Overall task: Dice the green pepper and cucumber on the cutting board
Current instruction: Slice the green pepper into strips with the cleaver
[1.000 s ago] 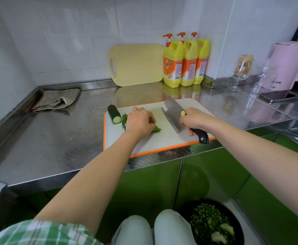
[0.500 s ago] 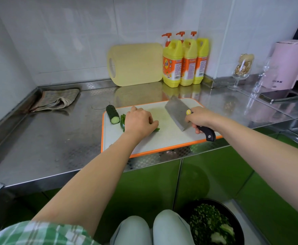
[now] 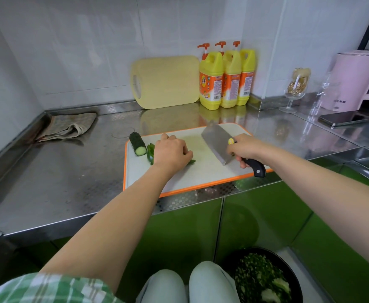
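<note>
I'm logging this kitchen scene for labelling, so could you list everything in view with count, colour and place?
cutting board: 1, white with orange rim, front of the steel counter
cucumber piece: 1, dark green, board's far left corner
green pepper: 1, green, on the board, partly under the left hand
cleaver: 1, steel blade, black handle, above the board's right side
spare board: 1, pale yellow, leaning on the back wall
detergent bottles: 3, yellow and orange, by the wall
cloth: 1, beige, counter's left rear
stemmed glass: 1, clear, right rear
kettle: 1, pink, far right
phone: 1, dark, before the kettle
bowl of chopped greens: 1, black, on the floor
left hand: on the pepper
right hand: gripping the cleaver
</note>
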